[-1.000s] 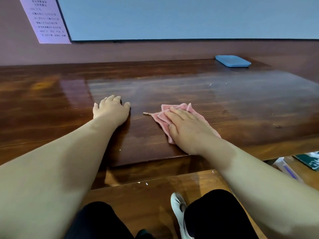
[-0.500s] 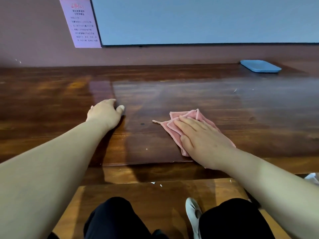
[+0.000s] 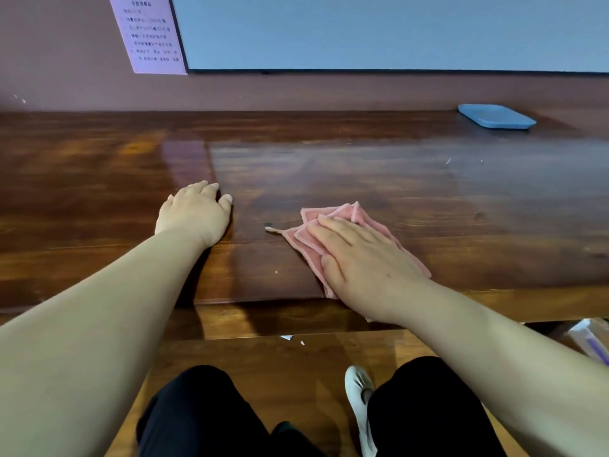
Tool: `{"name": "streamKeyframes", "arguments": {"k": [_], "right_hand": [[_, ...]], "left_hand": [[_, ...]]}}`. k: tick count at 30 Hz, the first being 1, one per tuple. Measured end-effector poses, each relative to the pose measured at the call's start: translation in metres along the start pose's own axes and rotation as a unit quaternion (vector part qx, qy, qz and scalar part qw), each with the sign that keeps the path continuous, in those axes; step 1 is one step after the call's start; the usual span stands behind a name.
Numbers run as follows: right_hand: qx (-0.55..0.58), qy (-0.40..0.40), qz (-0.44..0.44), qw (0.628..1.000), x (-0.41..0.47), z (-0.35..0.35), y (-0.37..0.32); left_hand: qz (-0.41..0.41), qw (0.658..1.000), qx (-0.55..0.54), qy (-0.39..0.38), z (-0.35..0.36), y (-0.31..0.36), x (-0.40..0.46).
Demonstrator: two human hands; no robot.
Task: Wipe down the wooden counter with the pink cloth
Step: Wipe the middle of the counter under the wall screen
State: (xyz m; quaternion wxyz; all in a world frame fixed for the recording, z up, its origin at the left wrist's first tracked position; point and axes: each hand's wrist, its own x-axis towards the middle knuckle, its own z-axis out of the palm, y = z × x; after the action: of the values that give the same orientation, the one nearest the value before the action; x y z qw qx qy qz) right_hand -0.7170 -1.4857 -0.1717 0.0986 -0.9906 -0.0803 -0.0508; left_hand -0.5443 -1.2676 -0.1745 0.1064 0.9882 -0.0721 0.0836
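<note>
Fingers [image 3: 333, 227] of the right hand [image 3: 365, 258] lie straight, pressing the folded pink cloth [image 3: 349, 214] flat on the table [image 3: 428, 199] near its front edge for wiping, while the left hand [image 3: 192, 214] rests open, bracing

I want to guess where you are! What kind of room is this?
Probably a shop or service counter, though I can't be sure: a long polished wooden counter, a printed notice on the wall, and a small blue tray at the back.
</note>
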Motion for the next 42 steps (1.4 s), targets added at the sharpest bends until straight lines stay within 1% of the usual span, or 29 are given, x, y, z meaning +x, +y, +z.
{"name": "streamKeyframes", "arguments": {"k": [5, 9, 11, 15, 17, 20, 23, 25, 27, 29, 30, 33, 36, 40, 42], "right_hand": [[0.008, -0.001, 0.021, 1.000, 0.031, -0.004, -0.016], [0.003, 0.013, -0.006, 1.000, 0.007, 0.001, -0.016], [0.001, 0.015, -0.002, 1.000, 0.005, 0.004, -0.018], [0.009, 0.000, 0.021, 1.000, 0.036, 0.006, -0.035], [0.013, -0.005, 0.019, 1.000, 0.044, 0.004, -0.042], [0.016, -0.001, -0.014, 1.000, 0.026, 0.009, -0.043], [0.009, 0.006, -0.008, 1.000, 0.021, 0.012, -0.049], [0.012, -0.003, -0.002, 1.000, 0.037, 0.010, -0.057], [0.018, -0.015, -0.004, 1.000, 0.050, 0.005, -0.064], [0.020, -0.026, -0.033, 0.999, 0.047, 0.004, -0.064], [0.018, -0.033, -0.054, 0.998, 0.040, 0.006, -0.063], [0.005, -0.041, -0.089, 0.995, 0.021, 0.012, -0.061], [0.026, -0.046, -0.086, 0.995, 0.041, 0.010, -0.072], [0.033, -0.027, -0.086, 0.995, 0.068, 0.009, -0.088], [0.035, -0.045, -0.106, 0.993, 0.058, 0.014, -0.087]], "left_hand": [[-0.003, 1.000, -0.004, -0.002, -0.005, 0.004, -0.002], [0.000, 1.000, -0.005, -0.004, -0.003, 0.002, -0.003], [-0.002, 1.000, -0.006, -0.001, -0.002, 0.001, -0.003], [0.001, 1.000, -0.008, 0.005, -0.005, 0.004, -0.003], [0.000, 1.000, -0.011, 0.007, -0.006, 0.003, -0.003], [0.007, 1.000, -0.023, 0.014, -0.003, 0.000, -0.005], [0.009, 0.999, -0.041, 0.025, -0.003, 0.000, -0.004], [0.001, 0.997, -0.073, 0.031, -0.007, 0.000, -0.003], [-0.025, 0.987, -0.156, 0.034, -0.014, -0.002, -0.001], [-0.044, 0.974, -0.220, 0.023, -0.024, -0.010, 0.002], [-0.038, 0.976, -0.212, 0.010, -0.028, -0.016, 0.004], [-0.012, 0.995, -0.094, -0.010, -0.039, -0.044, 0.006], [-0.053, 0.998, -0.033, 0.003, -0.042, -0.079, 0.006], [-0.125, 0.992, 0.022, 0.020, -0.034, -0.105, -0.001], [-0.132, 0.990, 0.037, 0.017, -0.027, -0.108, -0.005]]}}
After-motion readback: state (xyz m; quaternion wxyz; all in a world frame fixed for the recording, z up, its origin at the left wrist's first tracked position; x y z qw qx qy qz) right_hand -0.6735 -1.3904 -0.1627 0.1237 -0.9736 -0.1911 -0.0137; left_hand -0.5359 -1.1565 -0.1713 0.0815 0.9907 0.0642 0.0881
